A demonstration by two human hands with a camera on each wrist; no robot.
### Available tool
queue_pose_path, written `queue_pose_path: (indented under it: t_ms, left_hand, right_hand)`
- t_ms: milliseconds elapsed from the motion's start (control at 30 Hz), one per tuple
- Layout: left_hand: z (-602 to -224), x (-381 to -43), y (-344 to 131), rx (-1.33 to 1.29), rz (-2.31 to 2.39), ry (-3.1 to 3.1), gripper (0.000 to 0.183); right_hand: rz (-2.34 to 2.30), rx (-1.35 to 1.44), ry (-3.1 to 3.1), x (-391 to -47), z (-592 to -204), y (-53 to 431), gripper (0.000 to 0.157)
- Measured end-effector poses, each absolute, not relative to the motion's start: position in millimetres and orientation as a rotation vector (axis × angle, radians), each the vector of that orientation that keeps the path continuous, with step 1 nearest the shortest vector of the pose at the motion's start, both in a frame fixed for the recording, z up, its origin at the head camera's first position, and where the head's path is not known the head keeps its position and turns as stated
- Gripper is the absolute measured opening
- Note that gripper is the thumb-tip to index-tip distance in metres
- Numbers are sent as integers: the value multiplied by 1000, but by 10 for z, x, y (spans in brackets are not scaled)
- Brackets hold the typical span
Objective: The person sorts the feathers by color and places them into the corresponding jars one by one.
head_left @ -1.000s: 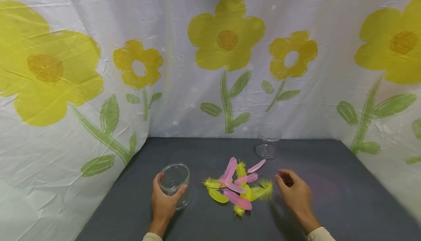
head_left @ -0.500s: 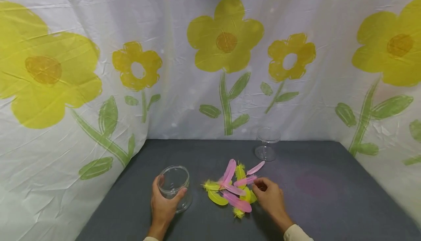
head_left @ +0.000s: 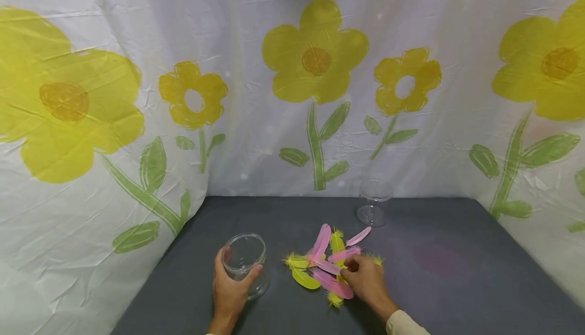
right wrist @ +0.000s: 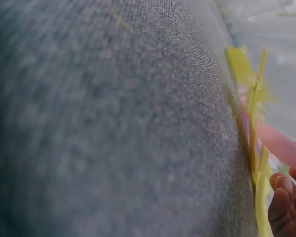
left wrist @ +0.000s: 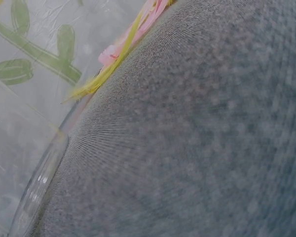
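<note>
My left hand [head_left: 232, 288] grips a clear see-through jar [head_left: 247, 252] by its side, thumb and fingers around it, with the round opening facing up. Part of its clear wall [left wrist: 39, 190] shows in the left wrist view. Right of it lies a loose pile of pink and yellow feathers [head_left: 301, 278]. Over the right side of this pile, my right hand [head_left: 367, 281] pinches the end of a pink feather [right wrist: 278, 144] between thumb and finger. In the head view this hand covers part of the yellow feathers beneath it.
A clear stemmed dish [head_left: 374, 208] stands at the back of the dark grey table [head_left: 448, 274], behind the feathers. A single pink feather [head_left: 358, 236] lies near its foot. White cloth [head_left: 237, 137] printed with yellow flowers encloses the table's back and sides.
My right hand has come left and down from beside the pile onto the feathers and taken hold of a pink one. The left hand still grips the jar in about the same place.
</note>
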State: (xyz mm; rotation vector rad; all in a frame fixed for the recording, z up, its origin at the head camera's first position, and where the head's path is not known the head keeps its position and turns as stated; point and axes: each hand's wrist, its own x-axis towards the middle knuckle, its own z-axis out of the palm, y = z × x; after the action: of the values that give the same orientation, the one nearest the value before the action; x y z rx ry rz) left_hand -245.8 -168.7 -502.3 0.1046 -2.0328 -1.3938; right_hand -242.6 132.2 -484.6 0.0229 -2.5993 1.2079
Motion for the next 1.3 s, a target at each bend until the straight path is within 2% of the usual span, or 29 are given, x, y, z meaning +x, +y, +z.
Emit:
queue_pose_path:
  t_ms: [367, 867, 1300]
  left_hand:
    - [-5018, -2435, -1677, 110, -1439, -2031, 102]
    - [-4978, -2449, -1672, 88, -1439, -2010, 99]
    - [-5026, -2415, -1663, 85, -1432, -2009, 101]
  right_hand:
    - [1370, 37, -2497, -2452, -4821, 1310, 6]
    - [1552, 141, -2262, -2451, -4003, 1268, 4]
    - [1795, 126, -2158, -2514, -3770, 948, 6]
